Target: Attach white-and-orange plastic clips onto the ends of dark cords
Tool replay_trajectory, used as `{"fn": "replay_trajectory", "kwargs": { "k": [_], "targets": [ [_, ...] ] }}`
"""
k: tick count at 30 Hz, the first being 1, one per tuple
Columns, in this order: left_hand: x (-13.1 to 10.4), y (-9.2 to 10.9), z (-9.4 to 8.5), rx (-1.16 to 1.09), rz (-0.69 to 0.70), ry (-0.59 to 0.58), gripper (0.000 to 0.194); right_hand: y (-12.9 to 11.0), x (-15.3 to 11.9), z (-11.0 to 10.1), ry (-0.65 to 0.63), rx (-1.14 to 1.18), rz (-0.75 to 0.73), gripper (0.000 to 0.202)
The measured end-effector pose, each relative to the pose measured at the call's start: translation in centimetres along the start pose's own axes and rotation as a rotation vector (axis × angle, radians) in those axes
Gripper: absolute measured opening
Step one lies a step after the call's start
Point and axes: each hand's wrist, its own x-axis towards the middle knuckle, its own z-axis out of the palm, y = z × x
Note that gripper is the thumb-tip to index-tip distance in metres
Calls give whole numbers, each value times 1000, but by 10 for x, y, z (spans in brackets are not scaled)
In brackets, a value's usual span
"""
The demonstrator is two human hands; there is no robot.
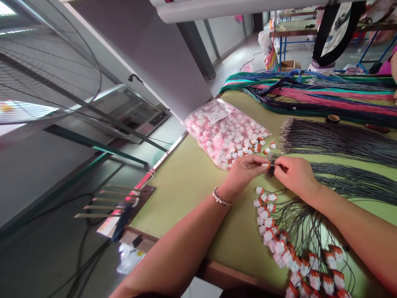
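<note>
Over the table (173,186), just beside the bag of connectors (223,124), my left hand (246,169) pinches a small connector (266,165) between thumb and finger. Its long axis seems to lie roughly left to right, the orange end facing right. Next to it comes a thin dark wire (272,164), pointing left toward this end; if it is already inside, I cannot tell. My right hand (293,171) is closed on the wire. I think it is best to hold near the tip, keeping both parts in one straight line.
</note>
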Motion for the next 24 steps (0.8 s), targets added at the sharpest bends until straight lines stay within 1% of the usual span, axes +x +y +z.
{"fn": "replay_trajectory", "kwargs": {
  "k": [2, 4, 7, 9, 13, 16, 19, 21, 24],
  "targets": [
    [-1, 1, 3, 82, 55, 11, 17, 3, 1, 2, -13, 36, 10, 19],
    [-1, 0, 5, 43, 19, 19, 19, 7, 2, 4, -30, 113, 20, 18],
    [-1, -4, 7, -114, -83, 43, 25, 10, 2, 5, -48, 166, -11, 17],
    [-1, -8, 8, -161, -101, 41, 26, 10, 1, 6, -48, 154, -37, 18],
    [-2, -11, 13, -135, -98, 40, 25, 9, -2, 7, -81, 94, -57, 19],
    [-2, -11, 14, -162, -84, 44, 25, 9, -2, 8, -49, 157, -6, 16],
    [-2, -10, 13, -202, -80, 45, 25, 9, -1, 7, 3, 260, 75, 8],
    [-1, -10, 12, -204, -89, 46, 25, 9, -1, 6, 15, 267, 77, 4],
    [-2, -10, 12, -194, -106, 48, 24, 7, -2, 5, 18, 208, 42, 4]
  ]
}}
